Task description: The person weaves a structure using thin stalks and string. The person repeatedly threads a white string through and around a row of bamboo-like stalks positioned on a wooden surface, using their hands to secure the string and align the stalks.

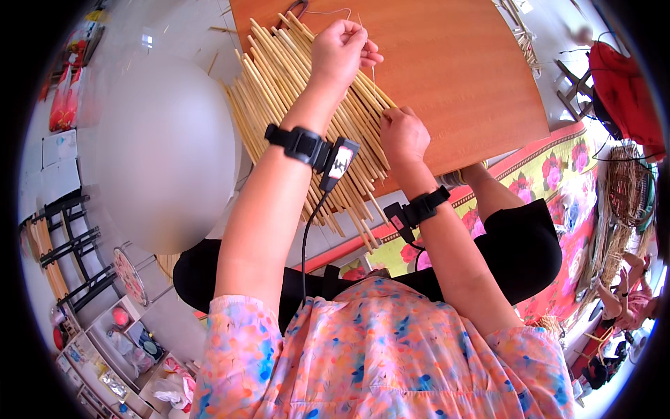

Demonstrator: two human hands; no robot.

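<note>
A row of long, pale wooden sticks (279, 77) lies side by side, slanting across the table's left part. Above the row, my left hand (342, 50) is closed in a pinch on a thin, light thread (374, 78). The thread hangs from its fingers toward the sticks' right edge. My right hand (406, 136) is lower and farther right, its fingers closed at the end of an outer stick; its fingertips are partly hidden. Both wrists wear black straps with small devices.
The orange-brown wooden table (460, 77) reaches to the right beyond the sticks. A dark looped handle (299, 10) shows at its far edge. A flowered mat (523, 185) covers floor at right. Left are a blurred rounded shape (167, 153) and folding racks (70, 244).
</note>
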